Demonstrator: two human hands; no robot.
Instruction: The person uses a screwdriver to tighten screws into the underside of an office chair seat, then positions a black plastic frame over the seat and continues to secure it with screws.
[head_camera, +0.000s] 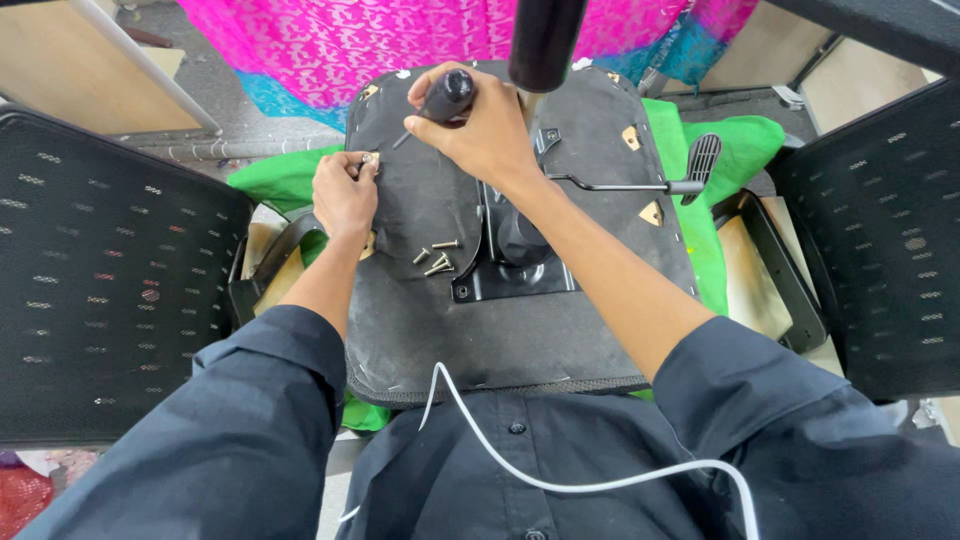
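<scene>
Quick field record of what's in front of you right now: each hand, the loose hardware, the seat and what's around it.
left hand: pinching a screw at the seat's left edge
right hand: closed around a black-handled screwdriver, tip angled toward that screw
seat base: black chair seat lying upside down, underside facing up
loose screws: small cluster on the underside, beside the metal mounting plate
lever: adjustment lever pointing right, black paddle end
mesh panels: black, one on each side
green cloth: under the seat
white cable: across the dark shirt
</scene>
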